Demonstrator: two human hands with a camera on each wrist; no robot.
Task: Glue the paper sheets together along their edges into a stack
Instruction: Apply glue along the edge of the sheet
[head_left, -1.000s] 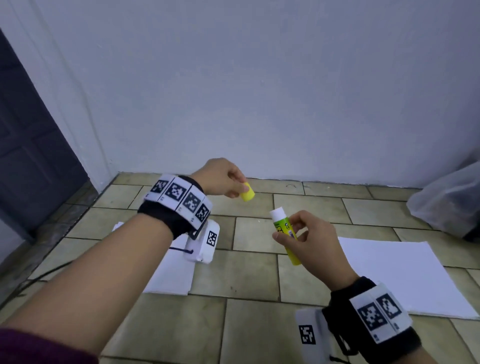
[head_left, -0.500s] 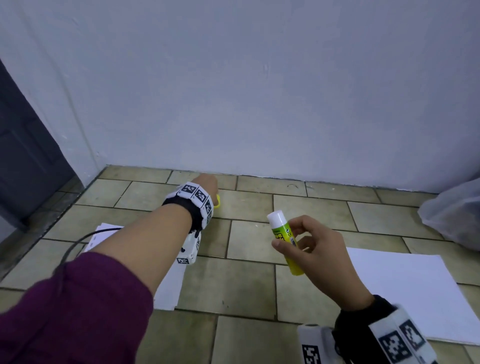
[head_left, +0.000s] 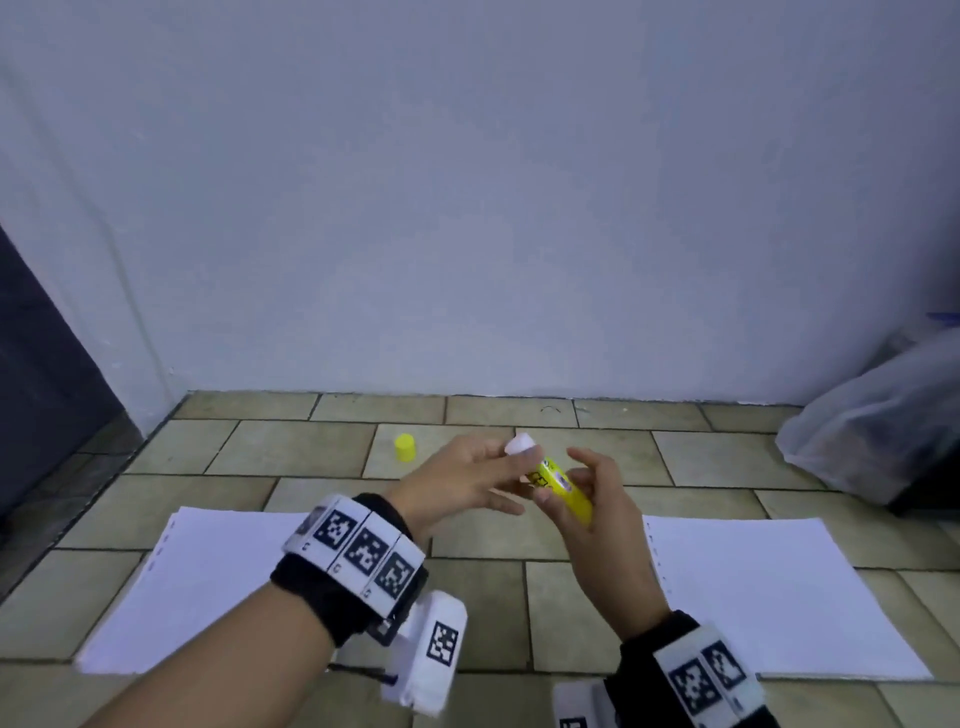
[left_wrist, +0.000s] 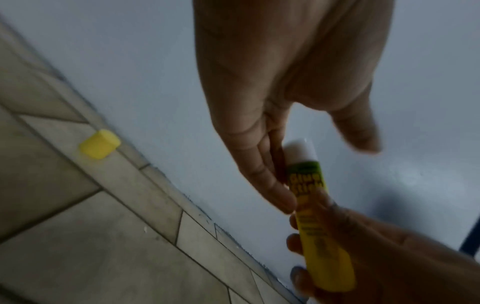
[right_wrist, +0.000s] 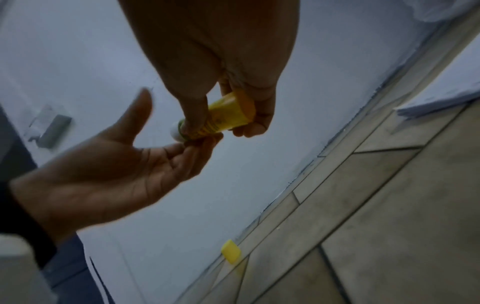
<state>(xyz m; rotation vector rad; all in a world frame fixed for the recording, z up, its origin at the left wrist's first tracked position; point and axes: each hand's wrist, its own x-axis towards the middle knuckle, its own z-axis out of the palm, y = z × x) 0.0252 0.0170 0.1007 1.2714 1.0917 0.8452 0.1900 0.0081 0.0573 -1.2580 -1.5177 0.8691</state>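
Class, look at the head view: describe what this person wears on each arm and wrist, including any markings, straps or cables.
Both forearms are bare. Each wrist carries a black fabric band topped by a white strip of black-and-white square code tags: the left wristband shows three tags, the right wristband two. Under each wrist hangs a white box, also tagged: the left wrist camera, with a thin black cable beside it, and the right wrist camera.

Two piles of white paper sheets (head_left: 218, 582) (head_left: 779, 592), one yellow glue stick (head_left: 563, 488), one small yellow cap (head_left: 404, 447), two hands (head_left: 462, 480) (head_left: 597, 525).
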